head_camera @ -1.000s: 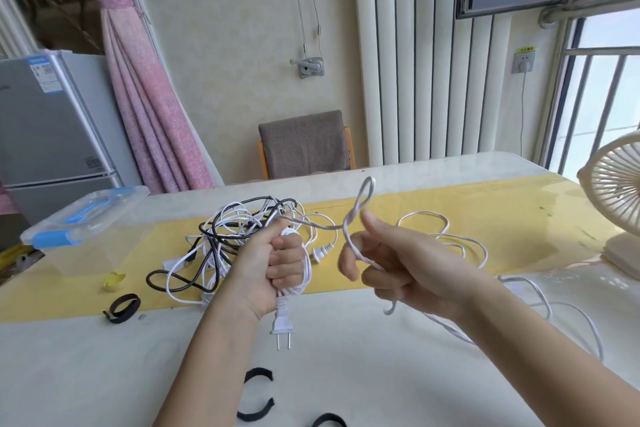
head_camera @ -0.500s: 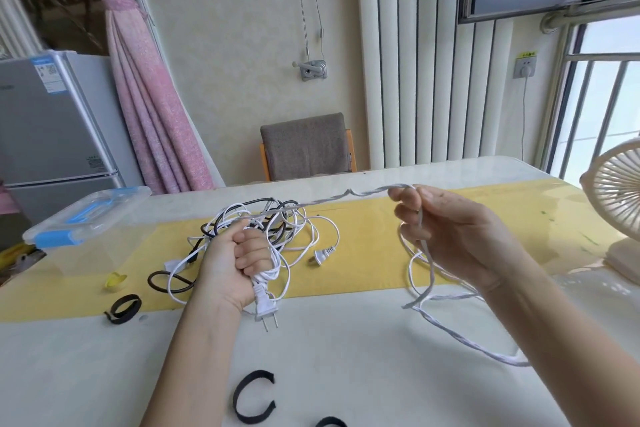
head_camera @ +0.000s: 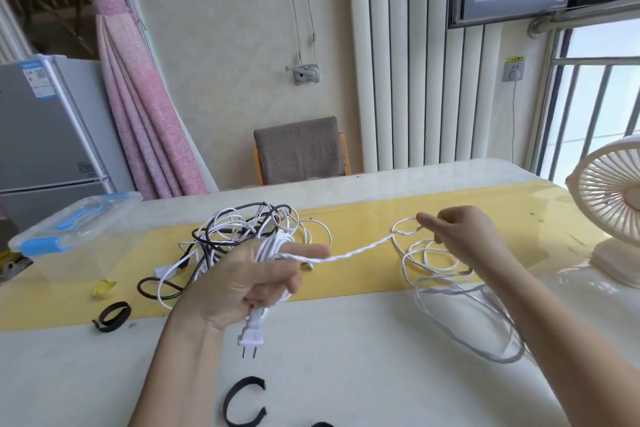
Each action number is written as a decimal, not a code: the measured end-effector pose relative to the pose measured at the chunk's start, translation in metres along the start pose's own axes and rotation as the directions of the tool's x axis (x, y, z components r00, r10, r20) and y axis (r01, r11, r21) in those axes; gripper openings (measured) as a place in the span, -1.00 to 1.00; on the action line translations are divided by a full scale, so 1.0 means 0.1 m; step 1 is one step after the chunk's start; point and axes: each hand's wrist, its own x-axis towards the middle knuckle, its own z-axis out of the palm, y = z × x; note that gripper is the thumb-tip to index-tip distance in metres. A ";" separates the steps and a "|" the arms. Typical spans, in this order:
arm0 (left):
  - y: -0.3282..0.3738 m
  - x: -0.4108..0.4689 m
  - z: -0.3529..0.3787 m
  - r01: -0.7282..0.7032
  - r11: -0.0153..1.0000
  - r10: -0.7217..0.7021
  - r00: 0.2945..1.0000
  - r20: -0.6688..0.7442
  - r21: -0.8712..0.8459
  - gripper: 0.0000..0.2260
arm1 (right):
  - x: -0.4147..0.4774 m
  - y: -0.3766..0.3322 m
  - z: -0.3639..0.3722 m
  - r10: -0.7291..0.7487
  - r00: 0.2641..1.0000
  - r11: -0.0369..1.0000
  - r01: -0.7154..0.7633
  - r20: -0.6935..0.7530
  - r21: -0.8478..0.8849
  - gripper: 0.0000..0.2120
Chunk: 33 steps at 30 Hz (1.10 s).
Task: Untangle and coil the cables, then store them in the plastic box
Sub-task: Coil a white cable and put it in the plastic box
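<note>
Left hand (head_camera: 242,284) grips a bundle of white cable loops (head_camera: 273,246), fingers curled round it, index finger stretched out to the right. White plug (head_camera: 251,333) hangs under the fist, prongs down, above the worktop (head_camera: 346,374). A twisted white cable run (head_camera: 356,253) goes taut from the left hand across to the right hand (head_camera: 464,236). Right hand pinches that cable at the fingertips, other fingers loosely curled. Below and beside the right hand, loose white loops (head_camera: 446,274) lie on the worktop and trail toward the right edge.

Tangle of black and white cables (head_camera: 239,229) sits behind the left hand on the yellow strip (head_camera: 363,284) that runs across the middle of the worktop. Plastic box (head_camera: 72,236), clear with blue clips, lid on, stands at the left edge, well apart from both hands.

Black strap loop (head_camera: 112,315) lies near the left edge, just off the yellow strip. Open black strap (head_camera: 244,406) lies at the near edge. Small yellow item (head_camera: 104,288) is near the box; can't tell what it is. White fan (head_camera: 609,215) stands at the right edge.
</note>
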 end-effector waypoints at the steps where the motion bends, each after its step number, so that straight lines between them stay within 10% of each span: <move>1: 0.01 0.02 0.05 0.014 0.998 -0.015 1.000 0.017 0.064 -0.30 | 0.02 0.03 0.03 -0.003 1.000 0.997 0.001 -0.027 -0.075 -0.59; 6: -0.02 0.17 0.25 0.040 0.999 -0.036 0.986 -0.163 0.020 -0.67 | -0.09 -0.02 0.24 -0.186 0.982 0.861 0.146 -0.035 -0.486 -0.69; 9: -0.06 0.24 0.41 0.031 0.999 -0.026 0.974 -0.227 0.021 -0.73 | -0.47 -0.31 0.39 -0.469 0.883 0.874 0.465 0.002 -0.138 -0.45; 12: -0.11 0.29 0.46 -0.043 0.999 0.041 0.959 -0.280 -0.002 -0.74 | -0.88 -0.66 0.49 -0.374 0.885 0.810 0.166 0.278 0.562 -0.65; 14: -0.10 0.28 0.43 -0.076 0.997 0.078 0.935 -0.345 0.018 -0.74 | -0.95 -0.69 0.54 -0.242 0.849 0.809 -0.090 0.470 0.580 -0.73; 20: 0.00 0.21 0.16 -0.045 0.999 0.025 0.890 -0.456 -0.031 -0.74 | -0.72 -0.64 0.22 -0.338 0.790 0.840 0.007 0.512 0.543 -0.67; 23: -0.04 0.20 0.21 0.202 0.972 -0.220 0.963 -0.154 -0.120 -0.59 | -0.55 -0.57 0.12 -0.334 0.892 0.776 0.077 0.305 0.627 -0.67; 27: -0.21 0.31 0.49 0.394 0.918 -0.366 0.888 0.279 -0.050 -0.44 | -0.46 -0.51 0.15 -0.316 0.937 0.761 0.157 0.149 0.630 -0.68; 33: -0.20 0.36 0.29 0.279 0.813 -0.009 0.884 0.467 -0.512 -0.58 | -0.42 -0.42 0.23 -0.315 0.930 0.875 0.206 0.192 0.439 -0.67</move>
